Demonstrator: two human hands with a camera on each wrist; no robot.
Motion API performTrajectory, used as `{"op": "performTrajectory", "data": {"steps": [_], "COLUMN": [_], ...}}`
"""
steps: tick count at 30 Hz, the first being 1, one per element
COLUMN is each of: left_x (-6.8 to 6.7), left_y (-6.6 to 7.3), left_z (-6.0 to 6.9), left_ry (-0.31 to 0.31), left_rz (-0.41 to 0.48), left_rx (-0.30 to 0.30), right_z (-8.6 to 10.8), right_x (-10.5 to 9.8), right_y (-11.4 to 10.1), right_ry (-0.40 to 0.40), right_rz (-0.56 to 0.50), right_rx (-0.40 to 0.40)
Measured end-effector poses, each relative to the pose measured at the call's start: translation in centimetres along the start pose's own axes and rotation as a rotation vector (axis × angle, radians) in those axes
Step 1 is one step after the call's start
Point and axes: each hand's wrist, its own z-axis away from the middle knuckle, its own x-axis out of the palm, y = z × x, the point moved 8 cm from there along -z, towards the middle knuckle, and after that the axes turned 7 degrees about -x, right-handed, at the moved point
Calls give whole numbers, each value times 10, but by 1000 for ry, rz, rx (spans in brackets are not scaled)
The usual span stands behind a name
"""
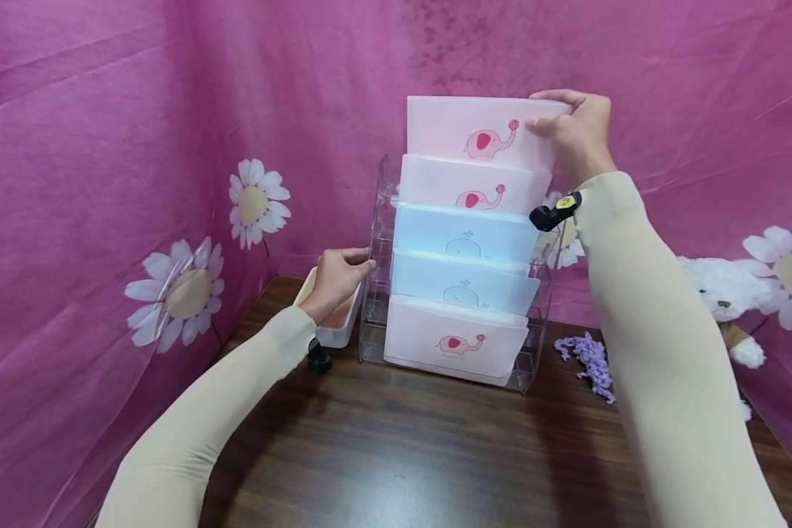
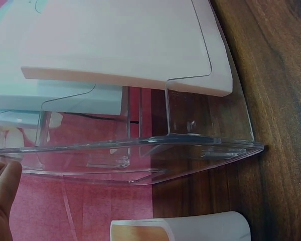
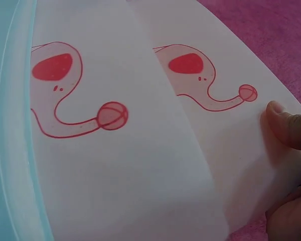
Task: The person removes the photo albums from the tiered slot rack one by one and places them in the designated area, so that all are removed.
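Observation:
A clear plastic tiered rack (image 1: 372,326) stands on the table, holding several pink and blue folders one above another. My right hand (image 1: 584,133) pinches the upper right corner of the topmost pink folder (image 1: 438,128), thumb in front; it bears a red elephant drawing, also seen in the right wrist view. Below it sit a second pink folder (image 1: 429,180), two blue folders (image 1: 419,227) with whale drawings, and a pink folder (image 1: 409,334) at the bottom front. My left hand (image 1: 336,280) grips the rack's left side wall between thumb and fingers. The left wrist view shows only part of that hand.
A white bin (image 1: 335,337) stands left of the rack, behind my left wrist. To the right lie a purple chain-like bundle (image 1: 590,359) and a white plush bear (image 1: 722,286). Pink flowered cloth (image 1: 330,110) hangs behind the dark wooden table (image 1: 396,455).

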Motion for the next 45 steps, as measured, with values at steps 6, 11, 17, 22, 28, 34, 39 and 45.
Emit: {"op": "performTrajectory", "data": {"steps": [6, 11, 17, 22, 28, 34, 39, 45], "left_x": [1, -2, -2, -1, -1, -1, -1, -1], "left_y": [3, 3, 4, 6, 6, 5, 4, 4], "left_z": [-1, -1, 0, 0, 0, -1, -2, -1], "left_ry": [-5, 1, -1, 0, 4, 7, 4, 5], "left_rz": [3, -21, -22, -19, -22, -23, -19, -21], "left_rx": [9, 21, 24, 43, 48, 45, 41, 43], "right_z": [0, 3, 10, 15, 21, 26, 31, 37], "right_x": [-9, -18, -33, -42, -45, -40, -37, -36], "right_y": [-20, -40, -65, -80, -82, -73, -61, -43], "right_ry": [45, 93, 160, 179, 185, 167, 148, 125], "right_rz": [-69, -129, -255, -335, -399, -480, -541, -591], "right_rx": [-77, -136, -216, -251, -233, -165, -119, -62]}}
